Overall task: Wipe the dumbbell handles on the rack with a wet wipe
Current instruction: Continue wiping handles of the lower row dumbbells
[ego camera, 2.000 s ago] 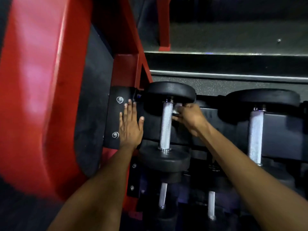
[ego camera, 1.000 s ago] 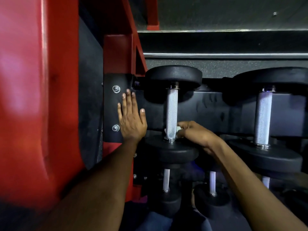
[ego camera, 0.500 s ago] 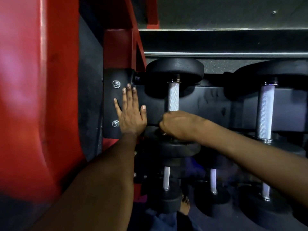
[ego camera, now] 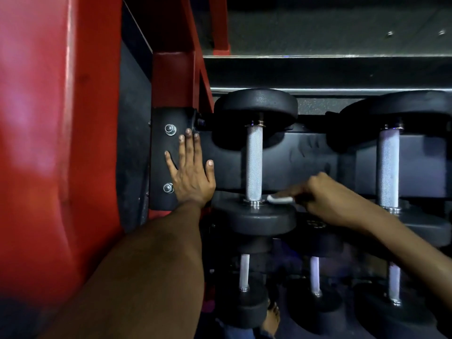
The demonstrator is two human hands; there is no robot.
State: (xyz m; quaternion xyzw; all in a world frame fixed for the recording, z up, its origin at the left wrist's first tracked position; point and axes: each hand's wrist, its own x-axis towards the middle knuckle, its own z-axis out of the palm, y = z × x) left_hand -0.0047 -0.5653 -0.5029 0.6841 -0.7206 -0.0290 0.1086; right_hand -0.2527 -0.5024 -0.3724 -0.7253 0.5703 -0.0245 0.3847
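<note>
- Left hand (ego camera: 190, 172) pressed flat, fingers straight, on the black rack plate (ego camera: 159, 157) at 9 o'clock of the dumbbell handle (ego camera: 254, 165), likely bracing the lean
- Right hand (ego camera: 325, 199) pinching a folded wet wipe (ego camera: 280, 199), fingers curled round it
- Wipe just beside the handle's near collar, at its 4 o'clock, seemingly apart from it
- Neighbouring handle (ego camera: 388, 167) at 3 o'clock, probably next
</note>
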